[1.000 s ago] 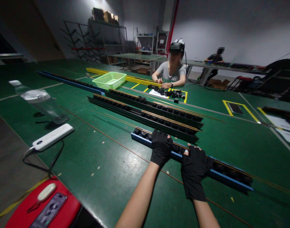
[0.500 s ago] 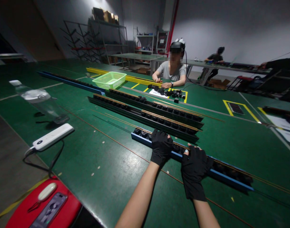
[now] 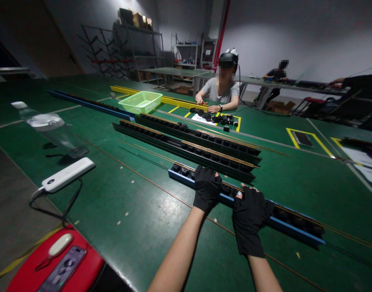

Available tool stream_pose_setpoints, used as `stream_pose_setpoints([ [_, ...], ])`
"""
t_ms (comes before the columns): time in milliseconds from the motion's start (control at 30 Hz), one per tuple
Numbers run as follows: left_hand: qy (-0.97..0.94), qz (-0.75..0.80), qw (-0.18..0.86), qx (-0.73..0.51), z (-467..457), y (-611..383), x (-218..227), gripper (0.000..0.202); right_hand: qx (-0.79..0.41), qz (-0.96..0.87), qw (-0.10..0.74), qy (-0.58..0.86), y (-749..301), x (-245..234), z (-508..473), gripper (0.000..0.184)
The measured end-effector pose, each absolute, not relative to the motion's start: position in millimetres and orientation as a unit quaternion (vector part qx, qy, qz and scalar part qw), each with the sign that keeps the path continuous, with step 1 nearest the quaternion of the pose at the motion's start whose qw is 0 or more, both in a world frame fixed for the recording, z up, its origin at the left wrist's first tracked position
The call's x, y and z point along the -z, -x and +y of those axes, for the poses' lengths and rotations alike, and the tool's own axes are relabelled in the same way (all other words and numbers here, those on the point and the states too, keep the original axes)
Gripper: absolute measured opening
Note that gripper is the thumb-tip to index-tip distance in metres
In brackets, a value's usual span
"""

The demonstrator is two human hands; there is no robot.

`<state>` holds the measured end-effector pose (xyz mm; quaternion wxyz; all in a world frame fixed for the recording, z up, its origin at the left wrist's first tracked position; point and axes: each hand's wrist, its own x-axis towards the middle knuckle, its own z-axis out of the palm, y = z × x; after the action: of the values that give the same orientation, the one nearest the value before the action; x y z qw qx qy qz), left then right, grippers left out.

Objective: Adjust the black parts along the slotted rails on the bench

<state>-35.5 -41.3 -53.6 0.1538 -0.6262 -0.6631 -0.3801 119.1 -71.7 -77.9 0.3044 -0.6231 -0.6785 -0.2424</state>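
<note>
A blue channel (image 3: 295, 231) lies slantwise across the green table in front of me. Black blocks (image 3: 185, 172) sit in a row inside it, and thin brass-coloured rods (image 3: 340, 232) run along its top and stick out past both ends. My left hand (image 3: 206, 188), in a black fingerless glove, is closed over the channel left of its middle. Further right, my right hand (image 3: 251, 217), gloved the same way, grips the channel with its thumb on the near side. Most fingertips are hidden behind the gloves and the channel.
Beyond my hands lie two dark channels (image 3: 186, 153) with rods on them. A green basket (image 3: 140, 102) and yellow rail (image 3: 179, 102) are farther back, near a seated person (image 3: 220, 89). To my left are a bottle (image 3: 53, 127), a white power bank (image 3: 68, 174) and a red stool (image 3: 85, 265).
</note>
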Motion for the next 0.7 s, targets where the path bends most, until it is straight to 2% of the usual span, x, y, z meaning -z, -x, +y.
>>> stream_pose_setpoints([
  [700, 0.623, -0.652, 0.154, 0.404, -42.3, 36.1, 52.0, 0.026, 0.258, -0.673, 0.307, 0.621, -118.2, 78.6, -73.5, 0.032],
])
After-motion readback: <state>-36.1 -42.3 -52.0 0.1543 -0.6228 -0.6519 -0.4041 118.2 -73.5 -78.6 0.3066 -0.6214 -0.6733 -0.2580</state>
